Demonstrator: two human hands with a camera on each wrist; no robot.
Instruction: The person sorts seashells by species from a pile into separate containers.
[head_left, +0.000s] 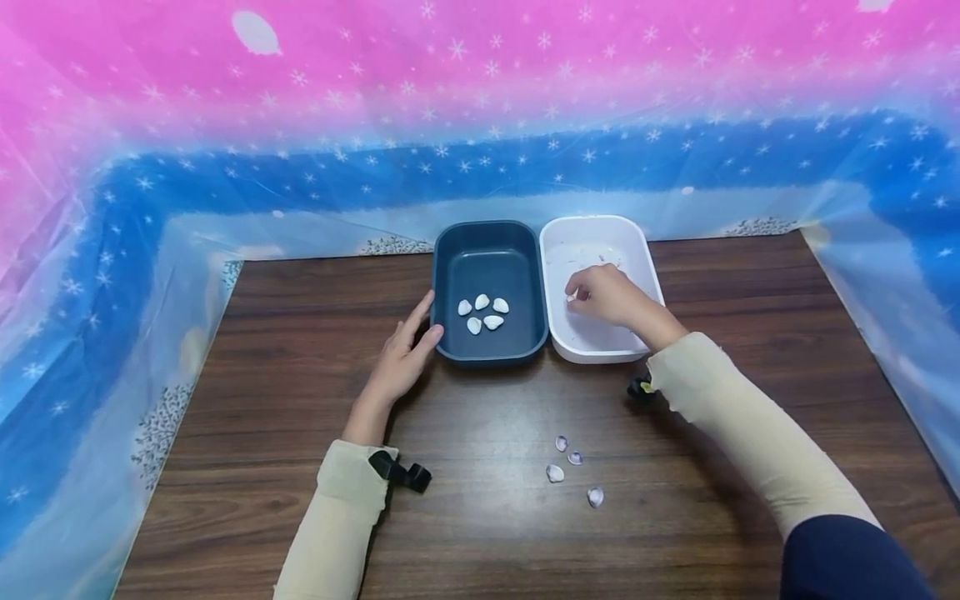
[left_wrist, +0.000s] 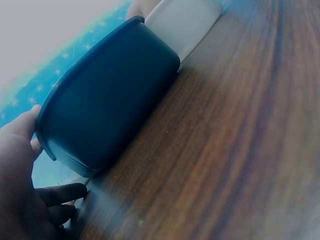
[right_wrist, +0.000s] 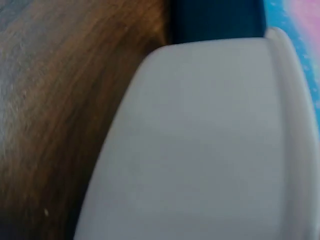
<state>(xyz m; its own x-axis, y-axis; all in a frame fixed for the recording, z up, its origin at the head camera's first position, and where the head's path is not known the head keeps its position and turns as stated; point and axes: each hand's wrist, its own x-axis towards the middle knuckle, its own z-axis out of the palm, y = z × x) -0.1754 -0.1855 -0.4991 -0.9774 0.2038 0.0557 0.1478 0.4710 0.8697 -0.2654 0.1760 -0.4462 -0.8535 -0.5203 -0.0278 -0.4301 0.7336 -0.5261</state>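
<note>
In the head view my left hand (head_left: pixel 401 358) lies against the left side of a dark blue-grey plastic bin (head_left: pixel 491 360). The left wrist view shows its thumb at the rim and the other fingers beside the wall. Several white seashells (head_left: pixel 492 322) lie grouped on that bin's floor. My right hand (head_left: pixel 606 296) reaches down inside the white bin (head_left: pixel 600 357), thumb and forefinger pinching a small white seashell (head_left: pixel 572 297), mostly covered by the fingers. Only the white bin's outer wall (right_wrist: pixel 200 140) fills the right wrist view; the hand is out of sight there.
Several purplish-white shells (head_left: pixel 555 473) are scattered on the brown wooden table (head_left: pixel 480 542) in front of the bins. Small bits (head_left: pixel 600 254) lie in the white bin, too small to identify. A patterned pink and blue cloth (head_left: pixel 360 179) hangs behind the table.
</note>
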